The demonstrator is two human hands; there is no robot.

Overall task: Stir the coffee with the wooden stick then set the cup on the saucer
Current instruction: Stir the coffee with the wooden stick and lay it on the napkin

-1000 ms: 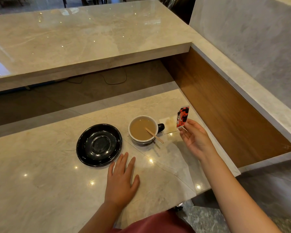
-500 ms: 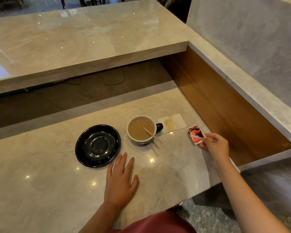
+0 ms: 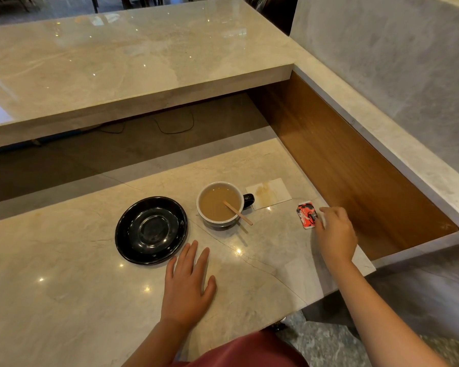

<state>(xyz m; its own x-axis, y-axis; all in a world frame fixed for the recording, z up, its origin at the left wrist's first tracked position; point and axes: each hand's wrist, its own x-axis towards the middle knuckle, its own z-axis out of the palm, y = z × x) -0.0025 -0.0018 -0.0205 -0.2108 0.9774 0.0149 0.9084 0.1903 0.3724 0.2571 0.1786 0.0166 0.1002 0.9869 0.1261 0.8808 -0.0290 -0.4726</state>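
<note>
A white cup point(image 3: 214, 221) of milky coffee with a black handle stands on the lower marble counter. A wooden stick point(image 3: 238, 213) leans in it, its end sticking out over the rim toward me. Just left of the cup lies an empty black saucer point(image 3: 151, 230). My left hand point(image 3: 187, 284) rests flat on the counter, fingers apart, in front of the gap between saucer and cup. My right hand point(image 3: 335, 234) is to the right of the cup, its fingertips at the right edge of a red packet point(image 3: 306, 215) lying on the counter. Whether they still pinch it is unclear.
A stained white napkin point(image 3: 272, 193) lies behind the cup's handle. The counter's right edge point(image 3: 366, 263) runs just past my right hand, with a wooden panel point(image 3: 342, 165) beyond. A raised marble counter point(image 3: 133, 62) spans the back.
My right hand brought the red packet down from upright beside the cup to the counter at the right. Left hand, cup, stick and saucer stayed put.
</note>
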